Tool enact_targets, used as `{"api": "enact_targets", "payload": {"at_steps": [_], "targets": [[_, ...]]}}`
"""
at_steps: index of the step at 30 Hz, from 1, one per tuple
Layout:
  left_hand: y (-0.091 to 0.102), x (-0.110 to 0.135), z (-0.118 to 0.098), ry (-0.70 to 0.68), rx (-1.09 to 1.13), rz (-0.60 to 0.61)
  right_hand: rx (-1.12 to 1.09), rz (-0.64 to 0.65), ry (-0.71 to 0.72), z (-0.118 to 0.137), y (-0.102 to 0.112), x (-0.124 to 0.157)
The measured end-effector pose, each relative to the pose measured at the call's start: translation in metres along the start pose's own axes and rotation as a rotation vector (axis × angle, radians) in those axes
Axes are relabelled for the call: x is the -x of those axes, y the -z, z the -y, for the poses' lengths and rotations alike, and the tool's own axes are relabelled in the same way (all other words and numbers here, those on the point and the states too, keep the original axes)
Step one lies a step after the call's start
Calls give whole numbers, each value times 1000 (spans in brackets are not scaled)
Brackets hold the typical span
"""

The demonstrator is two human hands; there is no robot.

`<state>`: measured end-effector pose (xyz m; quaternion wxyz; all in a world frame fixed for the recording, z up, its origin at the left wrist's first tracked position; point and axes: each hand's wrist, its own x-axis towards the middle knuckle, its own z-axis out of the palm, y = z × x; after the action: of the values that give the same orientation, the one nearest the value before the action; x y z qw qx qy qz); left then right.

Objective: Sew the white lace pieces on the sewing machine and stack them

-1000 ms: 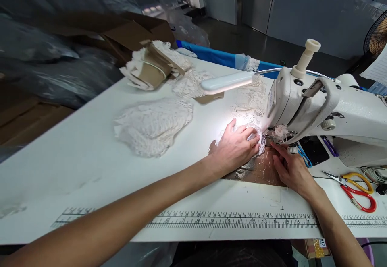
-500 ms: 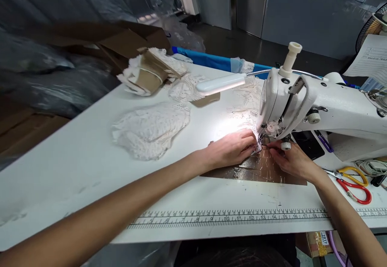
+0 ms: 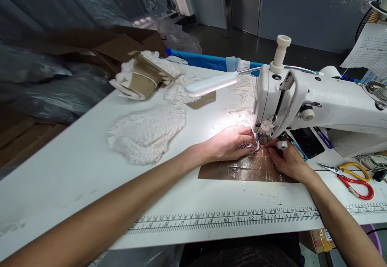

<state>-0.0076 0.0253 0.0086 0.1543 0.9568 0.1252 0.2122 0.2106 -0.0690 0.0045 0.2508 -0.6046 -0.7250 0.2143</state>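
My left hand (image 3: 228, 144) lies on a small piece of white lace (image 3: 248, 145) at the needle of the white sewing machine (image 3: 305, 102), with its fingers curled over the lace. My right hand (image 3: 284, 160) rests just right of the needle, fingertips pinched at the lace edge under the presser foot. Both hands sit on a brown taped patch (image 3: 242, 170) of the white table (image 3: 75, 166). A lamp (image 3: 208, 83) on a flexible neck lights the spot.
A pile of white lace (image 3: 148, 132) lies left of my hands. Lace bundles wrapped in brown card (image 3: 142, 75) sit at the far edge. Scissors with red and yellow handles (image 3: 353, 176) lie at the right. A printed ruler (image 3: 226, 218) runs along the near edge.
My left hand has gone from lying flat on the lace to curling over it nearer the needle. My right hand has crept up to the presser foot. The view has shifted.
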Motion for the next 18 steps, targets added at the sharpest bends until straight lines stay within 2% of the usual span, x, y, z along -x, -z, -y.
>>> {"api": "enact_targets", "payload": {"at_steps": [4,9,18], "targets": [[-3,0,3,-8,31,-34,24,7,13,1,-1,1],[-5,1,1,-26,-49,-127,51,0,25,1,-2,2],[-9,3,1,-2,-145,-97,41,-2,43,0,-3,2]]}}
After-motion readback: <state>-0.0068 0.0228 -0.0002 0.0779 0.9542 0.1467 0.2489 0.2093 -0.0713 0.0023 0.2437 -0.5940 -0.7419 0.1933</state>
